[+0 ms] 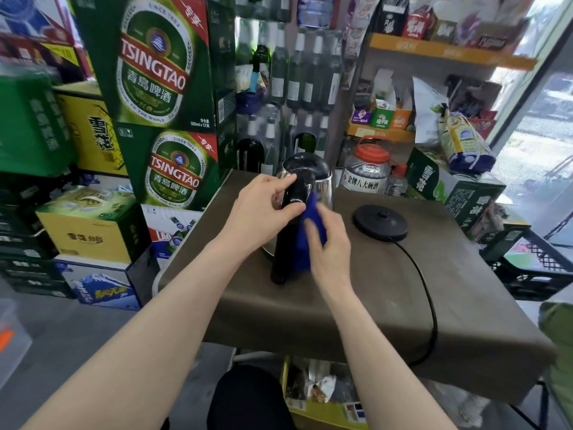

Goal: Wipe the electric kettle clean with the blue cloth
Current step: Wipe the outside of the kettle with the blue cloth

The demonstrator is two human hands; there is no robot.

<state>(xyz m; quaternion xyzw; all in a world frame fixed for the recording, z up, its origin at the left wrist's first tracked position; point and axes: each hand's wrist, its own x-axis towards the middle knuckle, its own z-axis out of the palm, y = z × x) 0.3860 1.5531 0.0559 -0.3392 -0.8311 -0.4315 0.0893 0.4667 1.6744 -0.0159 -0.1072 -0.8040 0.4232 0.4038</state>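
Two hands on kettle (pixel 313 178), left hand (pixel 263 206) fingers pinching handle (pixel 291 231), right hand (pixel 328 240) fingers pressing blue cloth (pixel 310 231) just beside handle

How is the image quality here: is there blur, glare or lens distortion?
Head view: wide-angle bending leans the beer cartons and shelves at the edges; daylight overexposes the window on the right; the right hand on the blue cloth is motion-blurred; the kettle and left hand look sharper.

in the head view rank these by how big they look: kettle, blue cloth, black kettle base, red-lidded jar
1. kettle
2. black kettle base and red-lidded jar: look alike, so unranked
3. blue cloth, partly hidden behind the right hand
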